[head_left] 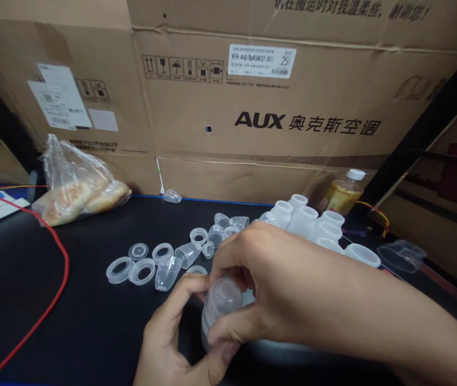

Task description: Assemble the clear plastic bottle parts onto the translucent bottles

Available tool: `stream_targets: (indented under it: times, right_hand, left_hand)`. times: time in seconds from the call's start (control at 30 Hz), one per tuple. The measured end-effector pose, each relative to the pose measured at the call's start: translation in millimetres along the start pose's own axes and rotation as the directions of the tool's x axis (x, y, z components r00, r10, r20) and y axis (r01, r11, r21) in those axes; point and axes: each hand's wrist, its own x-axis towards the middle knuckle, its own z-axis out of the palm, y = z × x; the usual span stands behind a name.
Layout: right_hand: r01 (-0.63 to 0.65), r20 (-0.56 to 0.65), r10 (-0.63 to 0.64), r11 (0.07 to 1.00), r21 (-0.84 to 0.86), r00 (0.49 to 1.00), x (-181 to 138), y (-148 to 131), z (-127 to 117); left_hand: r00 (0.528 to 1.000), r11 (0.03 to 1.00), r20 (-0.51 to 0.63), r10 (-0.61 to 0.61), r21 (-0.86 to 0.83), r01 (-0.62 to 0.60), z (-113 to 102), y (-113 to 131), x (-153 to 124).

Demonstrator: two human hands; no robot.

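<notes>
Close in front of me, both hands are closed around a small baby bottle (222, 300) with a translucent domed cap on top. My left hand (184, 332) wraps the bottle from the left and below, thumb and fingers on its side. From the right, my right hand (256, 279) reaches over and pinches around the cap and collar. Fingers hide most of the bottle's lower part. Just beyond the hands lie several clear cone-shaped caps (167, 272) and ring collars (142, 272), along with a small disc (138, 251).
Several frosted open bottles (302, 220) stand behind my right hand, near a drink bottle (344, 190). A bag of bread (79, 193) sits at the back left. A red cable (65, 257) crosses the black table (87, 332). A large cardboard box (180, 139) walls off the back.
</notes>
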Motion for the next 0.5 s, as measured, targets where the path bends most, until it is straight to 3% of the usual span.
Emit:
stream_targets:
  times: [0.23,0.37,0.5]
  right_hand:
    - [-0.037,-0.008,0.037,0.999,0.011,0.999,-3,-3,-2]
    - [-0.048,-0.009,0.049,0.999,0.003,0.999,-3,-3,-1]
    - [-0.079,0.008,0.079,0.997,0.027,0.997,-9,0,-1]
  left_hand:
    - [0.999,1.0,0.031,0.008,-0.011,-0.008,-5,-3,2]
    - [0.988,0.995,0.119,0.096,0.028,-0.1,-13,-5,7]
    - [0.98,0.982,0.127,0.152,0.092,-0.164,-14,-4,10]
